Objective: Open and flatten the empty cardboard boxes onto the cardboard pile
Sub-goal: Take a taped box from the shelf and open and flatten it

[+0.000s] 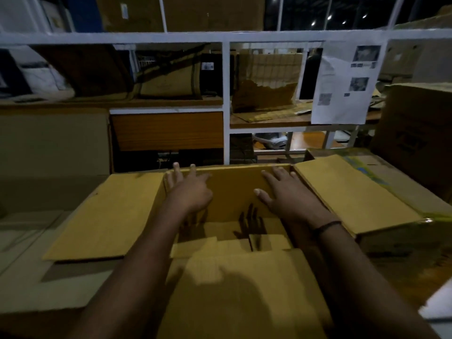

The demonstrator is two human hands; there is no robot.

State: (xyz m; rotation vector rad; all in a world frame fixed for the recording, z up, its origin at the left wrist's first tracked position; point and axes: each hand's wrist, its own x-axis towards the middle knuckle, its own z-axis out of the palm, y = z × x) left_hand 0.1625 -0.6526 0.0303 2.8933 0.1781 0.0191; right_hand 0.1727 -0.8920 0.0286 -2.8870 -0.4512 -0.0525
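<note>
An open brown cardboard box (234, 187) stands in front of me, its left flap (105, 216) and right flap (352, 194) folded outward and its near flap (244, 289) lying toward me. Both my arms reach into it. My left hand (189, 189) has its fingers spread straight near the far wall's top edge at the left. My right hand (286, 192) is spread flat against the far wall at the right. Neither hand grips anything. The box holds nothing but its bottom flaps (220, 241).
Flattened cardboard (36, 241) lies to the left under the box. Another box with yellow tape (381, 172) sits to the right, a tall carton (415, 133) behind it. A white metal frame (226, 99) with a paper sheet (347, 84) stands behind.
</note>
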